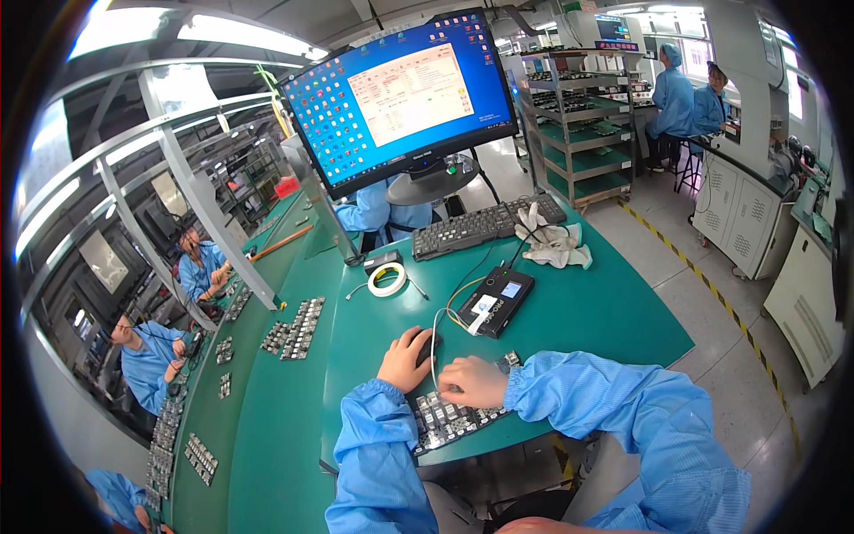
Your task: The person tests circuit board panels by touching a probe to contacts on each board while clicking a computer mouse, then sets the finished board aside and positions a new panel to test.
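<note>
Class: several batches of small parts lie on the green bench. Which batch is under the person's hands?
The tray of small parts at the near edge, under the right hand; the other batches lie farther left.

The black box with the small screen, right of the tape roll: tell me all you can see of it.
The black box is a flat, rectangular, plastic-looking device lying at an angle on the green table. It carries a small lit bluish screen near its far end and a white label at the near end. Thin cables run from its near end and another from its far end. Neither hand touches it.
</note>
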